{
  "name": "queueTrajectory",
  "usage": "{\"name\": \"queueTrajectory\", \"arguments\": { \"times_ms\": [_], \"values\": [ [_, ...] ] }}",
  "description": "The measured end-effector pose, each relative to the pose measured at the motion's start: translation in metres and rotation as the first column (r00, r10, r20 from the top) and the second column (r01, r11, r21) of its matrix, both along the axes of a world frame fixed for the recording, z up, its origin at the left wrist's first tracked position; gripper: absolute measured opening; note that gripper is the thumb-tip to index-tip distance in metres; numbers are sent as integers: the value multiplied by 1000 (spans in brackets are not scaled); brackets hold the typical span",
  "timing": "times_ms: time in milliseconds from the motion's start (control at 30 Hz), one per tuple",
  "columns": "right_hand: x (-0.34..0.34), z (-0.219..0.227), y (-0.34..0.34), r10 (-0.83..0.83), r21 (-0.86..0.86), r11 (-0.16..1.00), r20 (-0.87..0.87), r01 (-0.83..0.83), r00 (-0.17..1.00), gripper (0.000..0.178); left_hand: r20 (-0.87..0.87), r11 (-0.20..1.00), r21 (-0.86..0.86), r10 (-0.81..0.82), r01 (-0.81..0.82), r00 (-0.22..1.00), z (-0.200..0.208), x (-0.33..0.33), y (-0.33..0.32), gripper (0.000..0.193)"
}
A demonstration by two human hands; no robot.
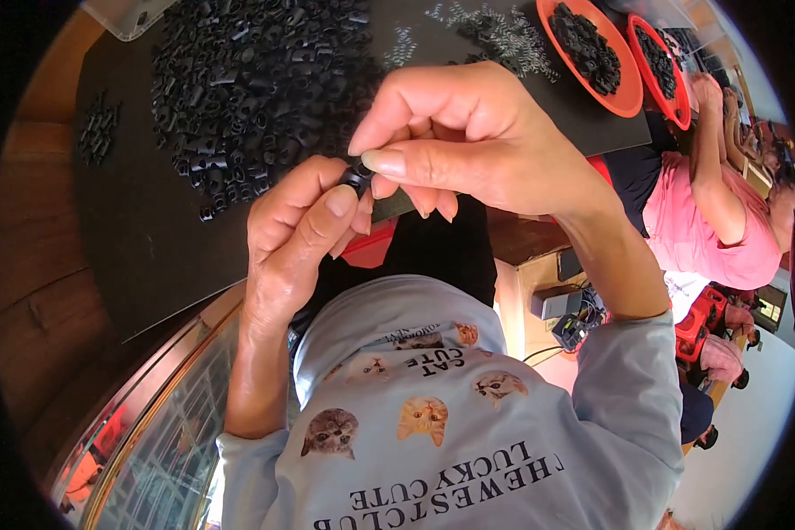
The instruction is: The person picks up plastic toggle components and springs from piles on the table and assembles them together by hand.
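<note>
Orange bowls [629, 99] of black parts beyond both hands' fingers [389, 162] pinching one small black part [357, 176].

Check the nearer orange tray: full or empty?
Full: the orange tray holds a heap of black parts above its rim.

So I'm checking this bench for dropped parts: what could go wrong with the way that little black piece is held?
The small black part is pinched only by fingertips of the left hand and right hand, past the black mat, so a slip would likely drop it into the lap. The fingers hide most of it, so misalignment could go unnoticed.
</note>
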State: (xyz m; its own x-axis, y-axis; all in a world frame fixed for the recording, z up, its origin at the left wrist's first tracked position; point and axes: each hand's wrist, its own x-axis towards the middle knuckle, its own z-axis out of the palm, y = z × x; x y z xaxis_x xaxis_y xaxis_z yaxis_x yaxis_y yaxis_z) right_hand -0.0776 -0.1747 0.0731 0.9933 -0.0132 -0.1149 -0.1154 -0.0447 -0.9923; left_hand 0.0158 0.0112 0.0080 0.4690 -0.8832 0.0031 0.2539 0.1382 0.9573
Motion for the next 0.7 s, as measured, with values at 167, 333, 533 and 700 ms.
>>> {"name": "queueTrajectory", "arguments": {
  "times_ms": [167,333,533,700],
  "values": [
    [3,-1,-1,24,12,1000,-34,-24,999,10,-14,1000,1,-4,4,1000,-1,0,0,24],
    [4,1,3,25,-48,998,-57,-28,998,9,-39,1000,10,-2,2,999,-2,-1,1,25],
    [5,0,5,9,-120,993,-16,-11,1000,7,58,999,-26,37,-36,998,-4,-2,-3,24],
    [5,0,7,-3,-182,983,14,6,1000,6,82,998,49,42,-46,996,0,-3,-3,27]
  ]
}}
